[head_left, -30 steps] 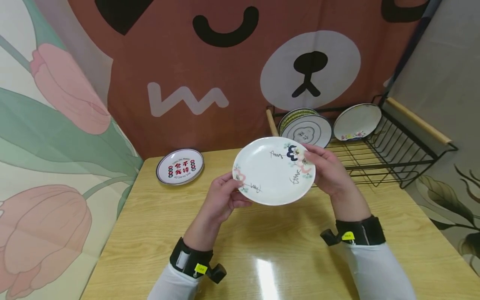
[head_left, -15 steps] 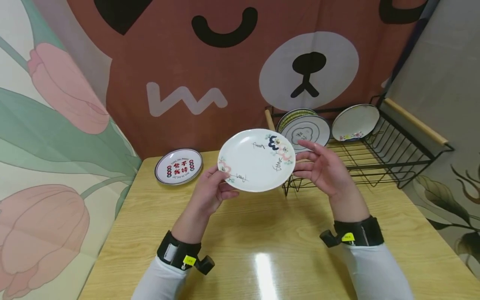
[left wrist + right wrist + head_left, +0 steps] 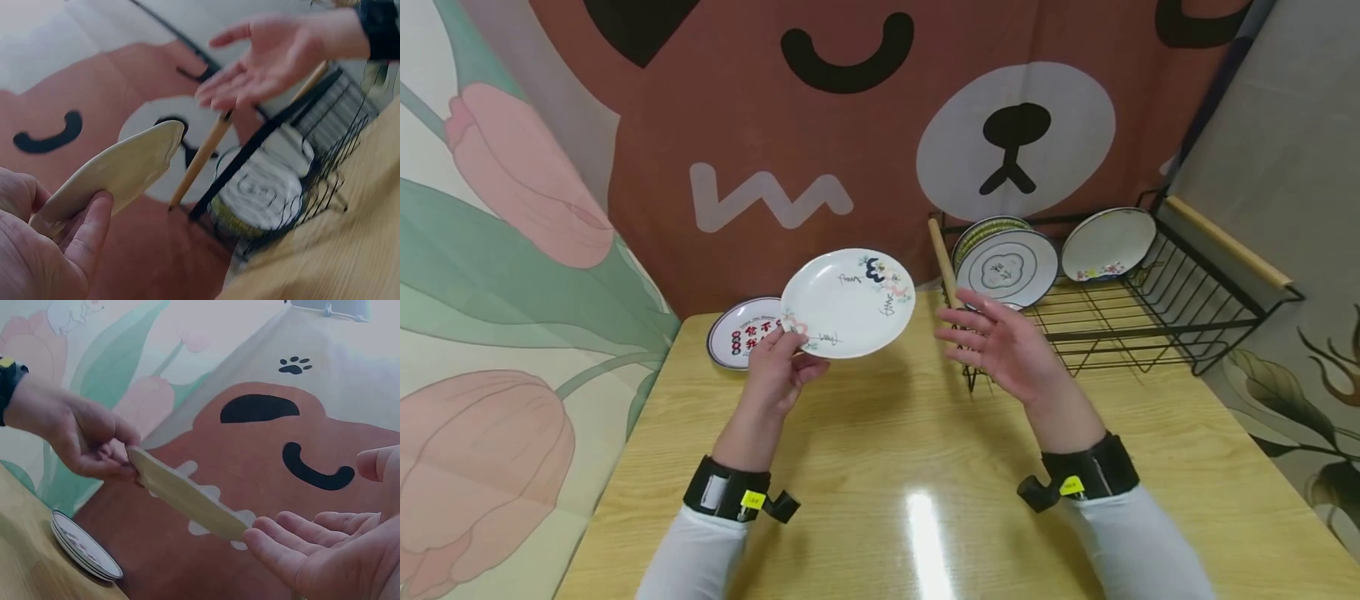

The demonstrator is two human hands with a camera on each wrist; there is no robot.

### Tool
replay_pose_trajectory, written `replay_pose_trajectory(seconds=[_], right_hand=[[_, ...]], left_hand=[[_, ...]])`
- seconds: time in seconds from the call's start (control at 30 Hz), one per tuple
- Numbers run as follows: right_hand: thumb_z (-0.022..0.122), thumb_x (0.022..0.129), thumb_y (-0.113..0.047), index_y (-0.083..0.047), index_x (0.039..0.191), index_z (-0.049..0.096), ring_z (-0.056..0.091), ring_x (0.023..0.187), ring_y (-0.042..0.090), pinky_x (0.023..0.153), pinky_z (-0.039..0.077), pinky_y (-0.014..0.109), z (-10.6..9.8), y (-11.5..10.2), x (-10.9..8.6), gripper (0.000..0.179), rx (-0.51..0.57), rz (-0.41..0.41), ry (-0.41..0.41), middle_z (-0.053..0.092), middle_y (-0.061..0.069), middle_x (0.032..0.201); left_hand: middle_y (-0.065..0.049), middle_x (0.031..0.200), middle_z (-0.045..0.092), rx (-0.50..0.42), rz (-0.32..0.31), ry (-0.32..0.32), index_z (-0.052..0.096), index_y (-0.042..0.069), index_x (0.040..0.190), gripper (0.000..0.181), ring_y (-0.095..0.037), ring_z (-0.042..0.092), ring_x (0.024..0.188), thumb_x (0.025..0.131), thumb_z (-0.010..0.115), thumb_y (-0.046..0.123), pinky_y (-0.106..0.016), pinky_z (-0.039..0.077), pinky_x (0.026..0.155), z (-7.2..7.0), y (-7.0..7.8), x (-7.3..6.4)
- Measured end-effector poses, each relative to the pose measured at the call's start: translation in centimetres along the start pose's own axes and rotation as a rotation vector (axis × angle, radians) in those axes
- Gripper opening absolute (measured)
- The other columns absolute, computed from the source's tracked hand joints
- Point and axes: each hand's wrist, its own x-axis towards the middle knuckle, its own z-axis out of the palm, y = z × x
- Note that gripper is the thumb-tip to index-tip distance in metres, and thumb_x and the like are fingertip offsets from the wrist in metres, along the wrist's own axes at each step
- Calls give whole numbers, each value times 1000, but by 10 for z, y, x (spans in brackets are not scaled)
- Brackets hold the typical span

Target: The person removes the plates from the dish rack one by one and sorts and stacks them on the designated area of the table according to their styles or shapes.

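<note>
The left hand (image 3: 775, 371) pinches the flowered plate (image 3: 844, 292) at its 8 o'clock edge, thumb on top and fingers underneath, holding it up above the wooden table (image 3: 850, 467). Seen from the head camera, all other directions run from that plate's middle. Between 3 and 4 o'clock is the right hand (image 3: 1011, 350), fingers apart and loosely bent, gripping nothing and clear of the plate. Between 8 and 9 o'clock, a low stack of lettered plates (image 3: 733, 337) sits on the table, partly covered from view. Toward 3 o'clock stands a wire rack (image 3: 1230, 242) with wooden handles; in it a ringed plate (image 3: 1007, 271) leans before green-patterned ones, and a pale plate (image 3: 1108, 242) stands farther along, between 2 and 3 o'clock.
</note>
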Motion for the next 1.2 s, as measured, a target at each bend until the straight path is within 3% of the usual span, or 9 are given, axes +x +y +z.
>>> replay_pose_trajectory(seconds=[0.3,0.53,0.63,0.93,1.2], right_hand=[[33,112,-42,-9,160,28,62,131,31,101,57,42,24,26,18,59,-4,77,-30,59,12,144],[32,111,-43,-10,161,29,52,141,38,106,54,45,42,57,43,60,11,164,-48,39,25,161],[32,111,-44,-11,161,29,45,145,43,109,52,48,48,72,56,61,43,201,-44,38,26,162],[34,110,-45,-9,162,26,37,149,49,120,30,66,55,127,88,64,119,332,29,37,29,161],[36,109,-45,-6,163,22,36,148,51,116,35,67,58,166,94,68,85,413,68,34,30,162]], left_hand=[[2,82,76,-1,-8,163,58,8,124,22,-14,75,65,104,49,14,-27,62,59,-47,-3,29],[1,79,78,-19,-44,218,50,7,140,34,-14,78,71,107,46,17,-28,63,62,-82,-7,44],[0,77,77,-43,-73,262,44,8,146,40,-13,78,70,108,44,18,-29,64,65,-95,-10,50],[-2,77,77,-119,-99,417,41,11,153,47,-16,78,76,107,44,17,-31,64,71,-125,-23,61],[-1,82,77,-128,-91,482,40,14,156,50,-16,78,77,107,46,18,-32,64,73,-140,-32,65]])
